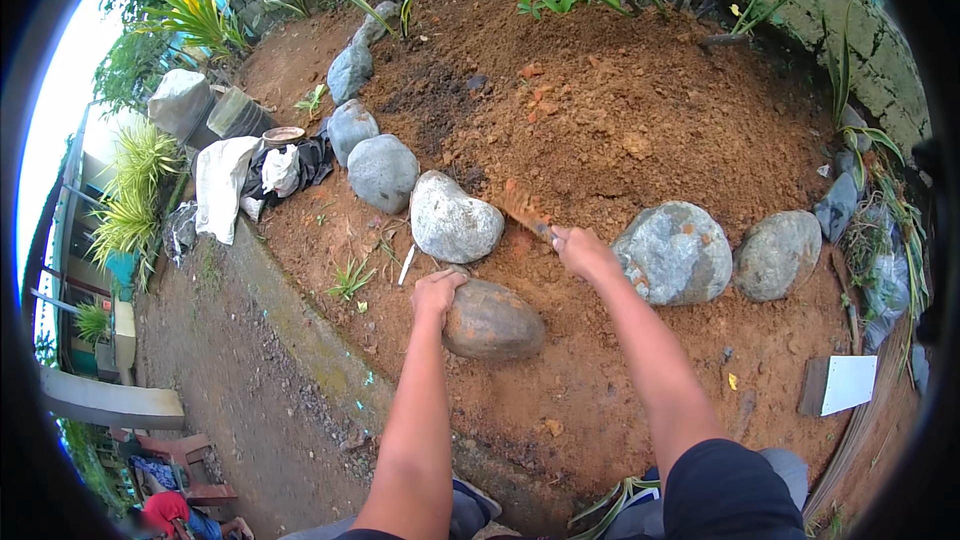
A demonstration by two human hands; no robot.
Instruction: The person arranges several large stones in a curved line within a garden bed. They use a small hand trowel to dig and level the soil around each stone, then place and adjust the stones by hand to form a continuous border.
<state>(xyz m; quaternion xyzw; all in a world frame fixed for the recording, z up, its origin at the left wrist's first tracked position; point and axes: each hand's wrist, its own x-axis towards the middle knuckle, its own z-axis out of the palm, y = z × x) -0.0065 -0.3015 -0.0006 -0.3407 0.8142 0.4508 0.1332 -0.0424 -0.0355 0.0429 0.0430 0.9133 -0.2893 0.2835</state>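
My left hand (438, 292) rests on the upper left end of a smooth brown stone (495, 321) that lies on the soil. Gripped in my right hand (585, 251) is a small hand tool, possibly a trowel (525, 208), its blade coated with reddish soil. The blade touches the ground in the gap between a pale whitish stone (456, 219) on the left and a large grey stone (675, 253) on the right. Beyond the blade rises a mound of loose reddish-brown soil (600, 120). Blur hides the tool's exact shape.
Rounded stones (382, 172) curve along the mound's left side; another stone (778, 255) continues the right side. At left are a white sack (225, 184) and a bucket (238, 116). A concrete curb (300, 322) runs diagonally. A person (180, 517) sits at lower left.
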